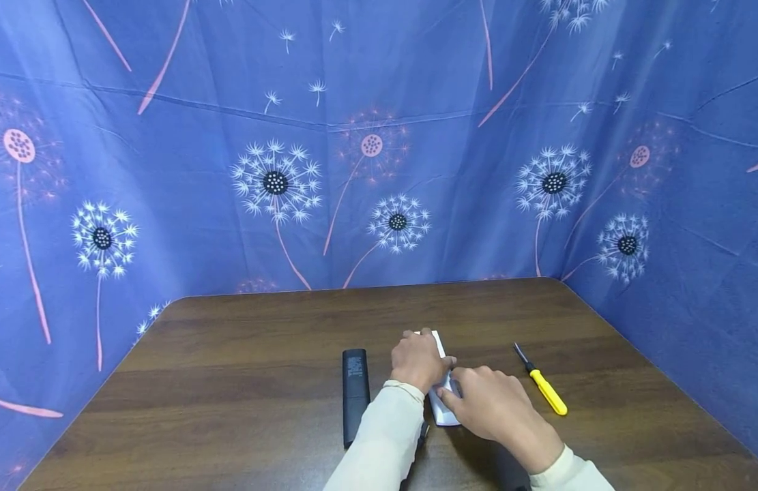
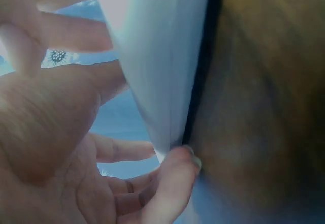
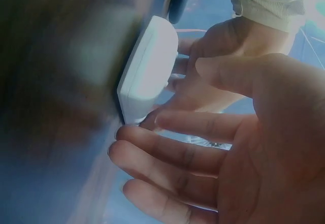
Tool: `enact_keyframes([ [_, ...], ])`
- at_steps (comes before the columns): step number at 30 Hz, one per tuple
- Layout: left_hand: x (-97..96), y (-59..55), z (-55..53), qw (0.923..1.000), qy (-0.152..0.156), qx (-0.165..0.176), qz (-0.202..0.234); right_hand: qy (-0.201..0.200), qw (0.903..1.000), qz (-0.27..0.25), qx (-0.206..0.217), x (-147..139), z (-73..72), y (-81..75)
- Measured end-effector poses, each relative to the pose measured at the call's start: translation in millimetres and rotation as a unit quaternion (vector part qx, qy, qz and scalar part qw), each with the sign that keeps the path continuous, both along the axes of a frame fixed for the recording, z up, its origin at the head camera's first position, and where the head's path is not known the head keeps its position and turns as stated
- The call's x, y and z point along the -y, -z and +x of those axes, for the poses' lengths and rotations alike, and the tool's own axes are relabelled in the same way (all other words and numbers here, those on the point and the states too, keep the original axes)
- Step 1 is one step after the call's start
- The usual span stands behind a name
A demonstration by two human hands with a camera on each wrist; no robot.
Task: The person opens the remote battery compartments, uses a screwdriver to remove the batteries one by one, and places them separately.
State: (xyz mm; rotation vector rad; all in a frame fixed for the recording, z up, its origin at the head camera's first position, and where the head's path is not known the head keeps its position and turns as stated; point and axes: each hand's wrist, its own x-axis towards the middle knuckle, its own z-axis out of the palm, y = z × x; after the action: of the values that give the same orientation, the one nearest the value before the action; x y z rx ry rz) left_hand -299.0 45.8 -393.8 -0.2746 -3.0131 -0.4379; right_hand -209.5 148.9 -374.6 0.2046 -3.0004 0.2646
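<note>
A long white remote control [image 1: 441,410] lies on the wooden table, partly covered by both hands. My left hand [image 1: 417,360] grips its far part, with the thumb and fingers at its opposite sides in the left wrist view. Close by on the right is my right hand [image 1: 500,404], its thumb and forefinger beside the remote's near part. In the right wrist view the right fingers [image 3: 172,148] are extended and hold nothing; whether they touch the remote's end is hard to tell. The remote's upper face is mostly hidden.
A black remote control [image 1: 355,382] lies left of the left forearm, its printed label facing up. To the right of the hands is a yellow-handled screwdriver [image 1: 546,389]. A blue dandelion-print cloth [image 1: 464,177] hangs behind the table [image 1: 231,382].
</note>
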Motion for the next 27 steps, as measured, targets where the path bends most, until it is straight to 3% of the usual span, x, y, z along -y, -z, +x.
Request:
enact_keyframes([
  [5,0.9,1.4,-3.4,0.9994,-0.001,0.007,0.034,-0.003,0.9999,-0.002,0.012,1.6,-2.4,1.7],
  [15,-1.2,1.0,-4.5,0.9995,0.011,0.006,0.028,0.016,0.9994,-0.02,0.024,-1.0,-4.8,2.7],
  [27,5.1,1.7,-4.3,0.9956,0.009,0.04,0.085,0.02,0.9986,-0.027,0.04,-0.4,-4.9,3.3],
])
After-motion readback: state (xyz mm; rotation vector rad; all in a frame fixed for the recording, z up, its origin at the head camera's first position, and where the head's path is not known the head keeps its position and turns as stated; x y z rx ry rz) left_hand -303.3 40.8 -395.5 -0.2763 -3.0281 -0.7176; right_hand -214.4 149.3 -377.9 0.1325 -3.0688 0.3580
